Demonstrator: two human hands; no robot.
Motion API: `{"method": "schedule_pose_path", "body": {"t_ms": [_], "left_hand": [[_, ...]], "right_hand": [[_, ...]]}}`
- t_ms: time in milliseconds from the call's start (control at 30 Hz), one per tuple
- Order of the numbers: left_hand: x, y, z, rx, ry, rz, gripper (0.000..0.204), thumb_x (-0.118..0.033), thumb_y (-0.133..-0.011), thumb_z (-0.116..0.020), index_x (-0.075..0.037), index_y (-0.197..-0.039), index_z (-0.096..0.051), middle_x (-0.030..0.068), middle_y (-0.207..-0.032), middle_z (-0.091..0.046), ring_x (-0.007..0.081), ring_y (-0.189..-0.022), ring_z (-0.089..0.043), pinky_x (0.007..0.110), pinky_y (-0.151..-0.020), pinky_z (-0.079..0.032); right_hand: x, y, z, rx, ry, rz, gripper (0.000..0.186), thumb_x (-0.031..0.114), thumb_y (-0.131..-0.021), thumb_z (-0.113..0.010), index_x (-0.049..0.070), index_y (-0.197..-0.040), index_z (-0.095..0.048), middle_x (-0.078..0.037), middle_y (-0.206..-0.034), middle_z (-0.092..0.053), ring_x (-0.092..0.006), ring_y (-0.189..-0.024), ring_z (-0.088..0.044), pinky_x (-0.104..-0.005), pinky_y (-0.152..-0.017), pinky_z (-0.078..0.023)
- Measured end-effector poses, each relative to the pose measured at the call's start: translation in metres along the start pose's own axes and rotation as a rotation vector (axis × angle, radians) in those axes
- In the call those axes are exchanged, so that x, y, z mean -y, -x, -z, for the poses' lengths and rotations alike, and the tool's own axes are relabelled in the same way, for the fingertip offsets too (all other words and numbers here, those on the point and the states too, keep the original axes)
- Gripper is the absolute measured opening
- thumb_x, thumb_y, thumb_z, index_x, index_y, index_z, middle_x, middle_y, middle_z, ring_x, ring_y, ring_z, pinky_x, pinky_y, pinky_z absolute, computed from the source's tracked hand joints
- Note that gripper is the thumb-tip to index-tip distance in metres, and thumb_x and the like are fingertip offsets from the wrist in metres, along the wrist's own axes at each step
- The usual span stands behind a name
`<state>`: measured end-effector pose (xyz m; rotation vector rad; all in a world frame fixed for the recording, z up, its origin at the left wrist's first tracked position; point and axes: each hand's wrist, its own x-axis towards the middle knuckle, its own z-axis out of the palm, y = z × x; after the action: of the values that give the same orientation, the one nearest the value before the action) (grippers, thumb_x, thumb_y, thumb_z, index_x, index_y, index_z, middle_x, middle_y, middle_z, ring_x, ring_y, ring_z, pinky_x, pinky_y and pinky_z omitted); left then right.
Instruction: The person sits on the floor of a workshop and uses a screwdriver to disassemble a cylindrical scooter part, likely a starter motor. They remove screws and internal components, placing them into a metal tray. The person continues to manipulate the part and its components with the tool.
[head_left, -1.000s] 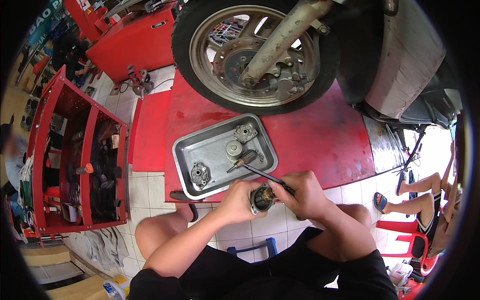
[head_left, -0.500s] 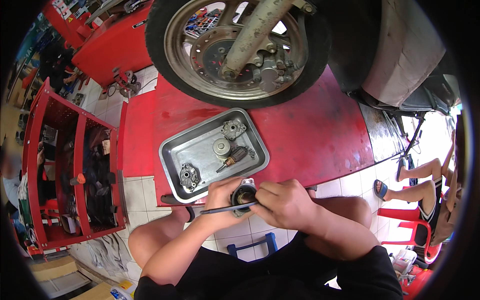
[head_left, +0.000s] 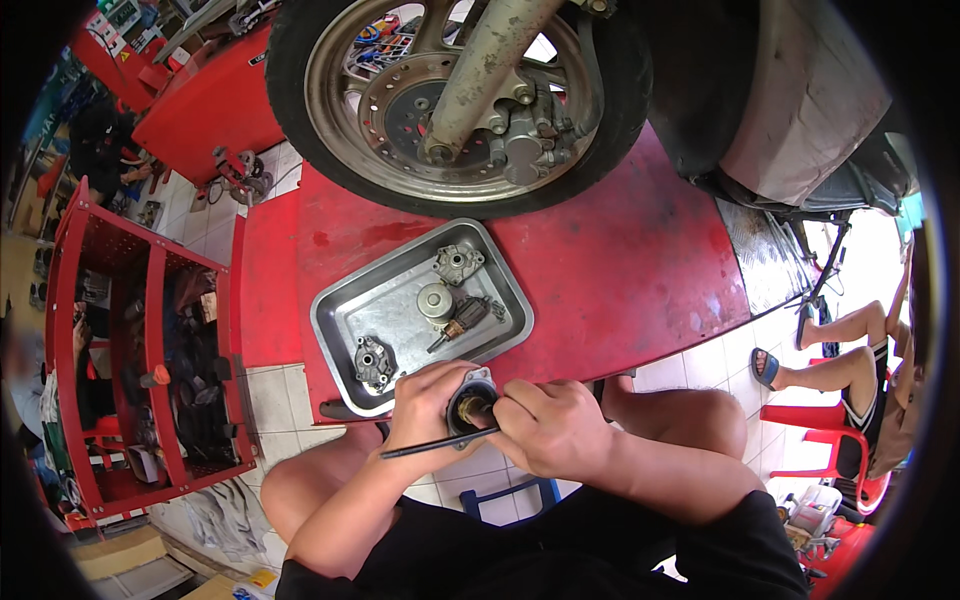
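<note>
My left hand (head_left: 425,408) is wrapped around a short cylindrical motor housing (head_left: 455,425), its open end facing up. Inside that opening a brassy, brownish part shows. My right hand (head_left: 550,425) is closed, fingertips at the housing's mouth; what they pinch is hidden. A thin black strip (head_left: 425,449), cable or rod I cannot tell, crosses the front of the housing. Just beyond my hands lies a metal tray (head_left: 335,300). In it are two cast end covers (head_left: 459,263) (head_left: 373,362), a round silver can (head_left: 436,301) and a motor armature (head_left: 466,318) with a copper-coloured end.
The tray rests on a red platform (head_left: 620,270), under a motorcycle's front wheel (head_left: 450,110). A red shelf rack (head_left: 160,350) stands at left. Below my hands is a blue stool (head_left: 510,497). Another person's legs (head_left: 850,375) and a red chair (head_left: 835,440) are at right.
Both hands and the housing have shifted slightly left and down in the picture. The housing's mouth is turned more into view, and the black strip sits lower. The whole view has shifted a little.
</note>
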<state>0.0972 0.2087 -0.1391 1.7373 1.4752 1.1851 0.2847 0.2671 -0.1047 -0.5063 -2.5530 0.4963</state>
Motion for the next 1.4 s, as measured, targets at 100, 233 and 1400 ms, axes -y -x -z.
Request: {"method": "schedule_pose_path", "body": {"t_ms": [100, 233, 1400], "left_hand": [[0.0, 0.002, 0.007, 0.037, -0.037, -0.054, 0.039, -0.012, -0.06, -0.081, 0.004, -0.093, -0.067, 0.017, -0.091, -0.071, 0.0328, -0.081, -0.072, 0.036, -0.074, -0.057], [-0.014, -0.001, 0.021, 0.188, -0.023, -0.006, 0.04, -0.014, -0.061, -0.081, 0.0, -0.095, -0.067, 0.0161, -0.089, -0.068, 0.0366, -0.08, -0.068, 0.041, -0.069, -0.054], [-0.021, 0.026, 0.047, 0.029, 0.344, -0.018, 0.039, -0.011, -0.06, -0.082, 0.0, -0.094, -0.064, 0.0107, -0.084, -0.065, 0.0269, -0.076, -0.067, 0.033, -0.073, -0.052]], "right_hand": [[0.003, -0.003, 0.001, -0.027, 0.028, 0.073, 0.024, 0.022, -0.077, -0.072, 0.009, -0.08, -0.052, -0.005, -0.076, -0.051, -0.0193, -0.05, -0.057, -0.0331, -0.045, -0.047], [0.002, -0.001, -0.002, -0.02, 0.072, 0.155, 0.02, 0.019, -0.072, -0.067, 0.01, -0.077, -0.05, -0.004, -0.073, -0.049, -0.0164, -0.051, -0.057, -0.0318, -0.045, -0.046], [0.01, -0.025, 0.013, -0.278, -0.38, -0.062, 0.023, 0.023, -0.082, -0.068, 0.001, -0.077, -0.064, -0.009, -0.063, -0.058, -0.0194, -0.051, -0.053, -0.0312, -0.048, -0.041]]}}
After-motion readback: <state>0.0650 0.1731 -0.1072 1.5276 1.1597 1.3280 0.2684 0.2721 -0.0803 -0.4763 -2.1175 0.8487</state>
